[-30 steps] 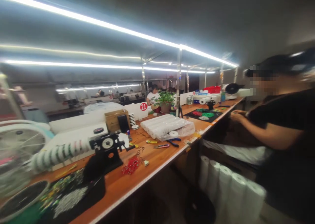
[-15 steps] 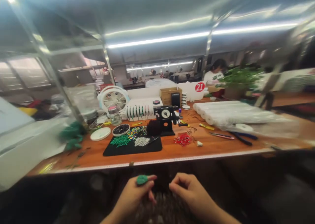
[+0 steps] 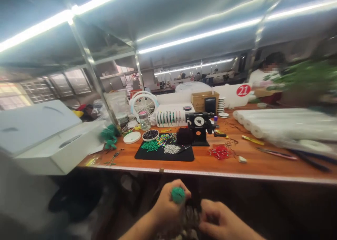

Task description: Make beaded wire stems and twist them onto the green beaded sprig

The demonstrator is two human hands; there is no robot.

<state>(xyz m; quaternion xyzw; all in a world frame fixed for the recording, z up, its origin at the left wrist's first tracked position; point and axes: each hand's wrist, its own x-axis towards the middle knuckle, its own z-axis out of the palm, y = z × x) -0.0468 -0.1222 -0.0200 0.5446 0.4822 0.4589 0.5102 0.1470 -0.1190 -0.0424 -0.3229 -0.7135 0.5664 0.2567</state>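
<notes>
My left hand [image 3: 171, 201] is closed on a round green bundle [image 3: 178, 195], held below the table's front edge. To its right, my right hand [image 3: 216, 217] has its fingers curled together; anything between them is too small or blurred to make out. Both hands are apart. Beyond them a black mat [image 3: 164, 155] lies on the wooden table [image 3: 147, 165], bearing green pieces [image 3: 150, 146], whitish beads [image 3: 172, 149] and multicoloured beads [image 3: 165, 139]. Right of the mat is a pile of red pieces [image 3: 219, 152].
A black device with a dial [image 3: 199, 121] stands behind the mat, near ribbon spools [image 3: 170, 117] and a fan [image 3: 144, 104]. White rolls [image 3: 279, 122] and pliers [image 3: 310, 159] lie at the right. An open white box [image 3: 52, 155] is at the left. A person [image 3: 268, 73] is beyond.
The view has swung left, so the table things appear farther right. My left hand with the green bundle is turned more upright, its fingers more closed. My right hand appears lower and farther right.
</notes>
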